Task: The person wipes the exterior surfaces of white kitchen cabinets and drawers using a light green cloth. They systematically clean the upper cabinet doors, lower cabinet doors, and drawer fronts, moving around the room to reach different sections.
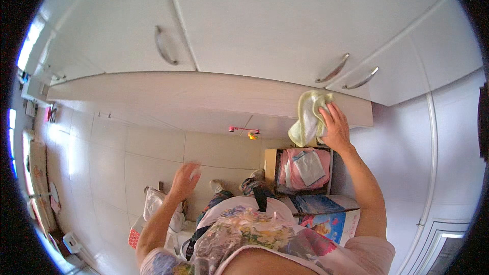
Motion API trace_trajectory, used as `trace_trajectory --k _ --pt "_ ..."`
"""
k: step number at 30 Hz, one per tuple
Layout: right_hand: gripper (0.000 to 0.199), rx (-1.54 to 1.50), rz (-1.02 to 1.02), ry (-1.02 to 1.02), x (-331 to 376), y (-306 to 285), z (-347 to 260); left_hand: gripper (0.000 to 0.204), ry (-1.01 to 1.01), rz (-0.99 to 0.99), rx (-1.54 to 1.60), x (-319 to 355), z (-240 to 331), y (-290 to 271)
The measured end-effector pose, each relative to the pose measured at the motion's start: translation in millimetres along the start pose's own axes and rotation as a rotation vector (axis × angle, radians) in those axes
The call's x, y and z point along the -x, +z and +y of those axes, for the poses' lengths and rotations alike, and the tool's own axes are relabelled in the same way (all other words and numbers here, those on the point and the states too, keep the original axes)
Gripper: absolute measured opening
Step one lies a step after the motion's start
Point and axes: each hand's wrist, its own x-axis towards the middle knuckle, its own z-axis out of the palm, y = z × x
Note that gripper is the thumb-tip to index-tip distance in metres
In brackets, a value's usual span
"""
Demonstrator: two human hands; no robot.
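My right hand [337, 128] is closed on a pale green and white cloth [304, 117]. The cloth lies bunched against the light wooden board [219, 94] under the white cabinets, near the board's right end. Its folds hang loosely to the left of my fingers. Lower and to the left, my left hand [183, 181] is held out in the air with nothing visible in it. Its fingers are slightly blurred and loosely bent, with the thumb apart.
White cabinet doors [285, 20] with curved metal handles [333, 69] span the top. Below my right arm stands an open box [270, 165] with pink folded cloths [326, 165], beside a printed carton [321, 224]. A white bag [153, 203] is at left. Tiled floor [132, 168] extends left.
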Motion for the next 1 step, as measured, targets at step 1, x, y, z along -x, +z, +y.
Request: trace_trajectory --k 1 --pt "0.073 0.012 0.007 -0.005 -1.7 1.0 -2.7 0.028 -0.182 -0.185 -0.119 64.2 -53.3 15.1"
